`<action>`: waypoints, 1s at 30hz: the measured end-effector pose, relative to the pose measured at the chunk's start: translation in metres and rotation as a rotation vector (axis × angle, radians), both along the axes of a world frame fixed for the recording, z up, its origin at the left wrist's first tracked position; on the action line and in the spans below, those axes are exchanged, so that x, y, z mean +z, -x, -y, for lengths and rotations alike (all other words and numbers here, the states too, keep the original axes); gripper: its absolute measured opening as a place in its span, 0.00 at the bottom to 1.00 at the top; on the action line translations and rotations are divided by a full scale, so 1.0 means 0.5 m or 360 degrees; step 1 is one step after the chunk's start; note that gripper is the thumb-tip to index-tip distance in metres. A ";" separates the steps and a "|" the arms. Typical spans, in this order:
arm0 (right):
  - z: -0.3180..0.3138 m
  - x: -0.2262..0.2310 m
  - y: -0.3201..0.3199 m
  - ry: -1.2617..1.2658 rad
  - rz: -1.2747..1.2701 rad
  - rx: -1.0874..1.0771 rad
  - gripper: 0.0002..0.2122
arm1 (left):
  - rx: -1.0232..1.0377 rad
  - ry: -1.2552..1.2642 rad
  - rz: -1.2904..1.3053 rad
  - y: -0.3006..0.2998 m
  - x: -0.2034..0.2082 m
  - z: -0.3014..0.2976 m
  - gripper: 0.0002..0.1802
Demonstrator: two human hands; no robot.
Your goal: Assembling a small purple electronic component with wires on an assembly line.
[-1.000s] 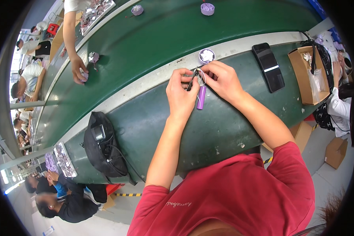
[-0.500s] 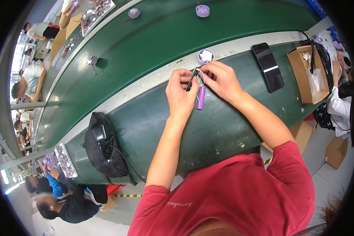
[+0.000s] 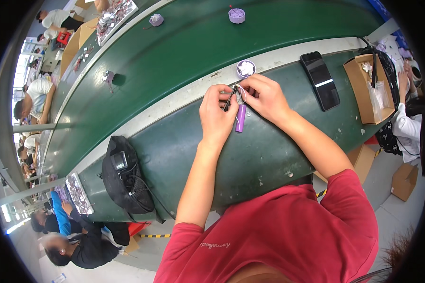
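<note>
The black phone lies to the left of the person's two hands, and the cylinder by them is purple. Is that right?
Not the side: the head view shows the black phone to the right of both the left hand and the right hand. The cylinder by them is purple, as you say.

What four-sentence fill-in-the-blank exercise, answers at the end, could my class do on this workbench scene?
The left hand holds a slim tool coloured ____.
The small cylinder just below the tool is coloured ____.
The phone lies to the ____ of the right hand.
The fabric bag lies on the person's ____ side.

Missing words: black; purple; right; left.
</note>
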State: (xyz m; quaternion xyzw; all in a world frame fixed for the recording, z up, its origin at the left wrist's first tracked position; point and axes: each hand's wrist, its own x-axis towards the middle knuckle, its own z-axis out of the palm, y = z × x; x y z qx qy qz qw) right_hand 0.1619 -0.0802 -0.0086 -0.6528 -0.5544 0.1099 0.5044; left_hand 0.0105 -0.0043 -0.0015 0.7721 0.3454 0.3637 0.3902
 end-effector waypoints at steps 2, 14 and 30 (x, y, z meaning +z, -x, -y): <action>0.003 -0.001 0.000 0.0001 0.0008 0.0012 0.06 | -0.0013 -0.0002 -0.0007 0.002 0.001 0.001 0.13; 0.001 0.000 -0.002 0.0001 -0.0002 0.0040 0.06 | -0.0022 -0.0032 0.0009 0.000 0.003 0.003 0.13; 0.001 0.002 -0.004 0.0010 -0.0023 0.0055 0.05 | 0.0011 0.0022 0.0004 -0.003 -0.001 0.003 0.14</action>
